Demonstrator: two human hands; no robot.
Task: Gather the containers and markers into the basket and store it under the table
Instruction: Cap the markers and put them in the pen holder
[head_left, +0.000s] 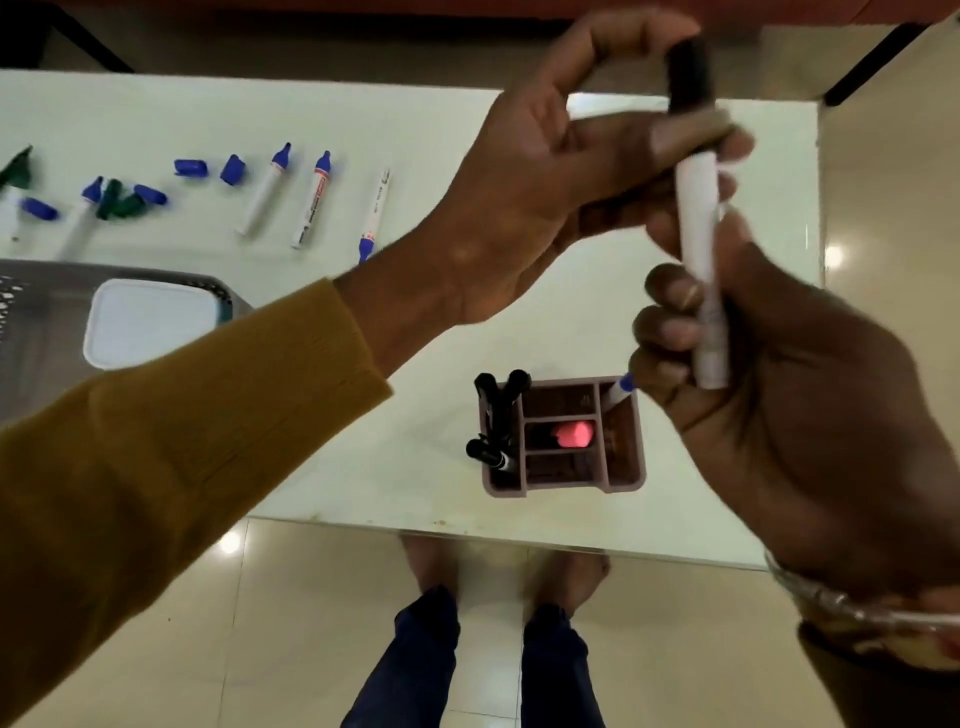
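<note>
My right hand (789, 431) grips the white barrel of a marker (698, 228), held upright above the table. My left hand (545, 197) pinches the marker's black cap (688, 73) at the top end. Below them a pink divided organizer (563, 486) stands on the white table (415, 119), with black markers (496, 415) in its left slot, a blue-tipped marker (621, 389) in its far right slot and a pink item (571, 434) in the middle. Several blue-capped markers (314, 200) and loose blue caps (191, 167) lie at the far left.
A grey basket (41, 332) sits at the table's left edge, holding a white-lidded container (148, 322). Green caps (117, 200) lie among the loose markers. My feet and the shiny tiled floor (311, 623) show under the table's near edge.
</note>
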